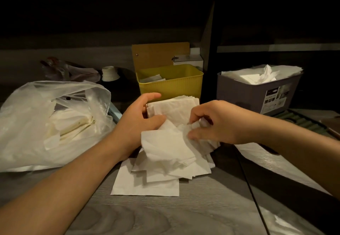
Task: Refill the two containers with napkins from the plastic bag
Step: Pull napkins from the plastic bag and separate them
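Left hand: grips the left edge of a stack of napkins, thumb on top, fingers curled behind the stack.
Right hand: pinches loose napkin corners at the right side of the same stack, fingers curled down.
Stack of napkins: held at scene centre, just near of the yellow container, above the loose pile.
Loose pile: messy white napkins spread on the grey wood table, under both hands.
Yellow container: far centre, only a few napkins inside, low fill.
Grey container: far right, napkins heaped above the rim.
Plastic bag: left, open, lying on the table, folded napkins still inside.
Wooden board: upright behind the yellow container.
White box: far, behind the yellow container's right corner.
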Tool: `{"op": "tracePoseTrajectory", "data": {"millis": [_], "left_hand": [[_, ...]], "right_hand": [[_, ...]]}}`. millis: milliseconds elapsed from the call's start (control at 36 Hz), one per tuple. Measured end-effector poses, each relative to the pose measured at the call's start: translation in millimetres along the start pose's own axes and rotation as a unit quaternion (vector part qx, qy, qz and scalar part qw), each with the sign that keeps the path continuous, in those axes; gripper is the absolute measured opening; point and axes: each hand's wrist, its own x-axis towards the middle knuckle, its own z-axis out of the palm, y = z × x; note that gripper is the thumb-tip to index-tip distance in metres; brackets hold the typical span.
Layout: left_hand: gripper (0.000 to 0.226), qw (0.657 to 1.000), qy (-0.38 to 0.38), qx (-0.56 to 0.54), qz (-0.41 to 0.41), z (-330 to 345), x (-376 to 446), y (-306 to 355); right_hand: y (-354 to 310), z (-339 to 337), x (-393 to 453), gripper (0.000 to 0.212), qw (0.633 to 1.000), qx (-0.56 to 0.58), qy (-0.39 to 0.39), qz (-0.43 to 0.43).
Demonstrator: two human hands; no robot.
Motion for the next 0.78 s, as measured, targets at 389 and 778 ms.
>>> {"op": "tracePoseTrajectory", "data": {"millis": [389,778], "left_hand": [[0.05,0.997,0.001,0.073,0.028,2.1,-0.3,0.2],[0.048,1.0,-0.012,-0.014,0.019,1.6,5.3,-2.1]], "right_hand": [[0.1,-3.7,-0.8,0.014,0.984,0.175,-0.03,0.009],[8.5,8.8,6.7,0.024,0.863,0.499,0.079,-0.026]]}}
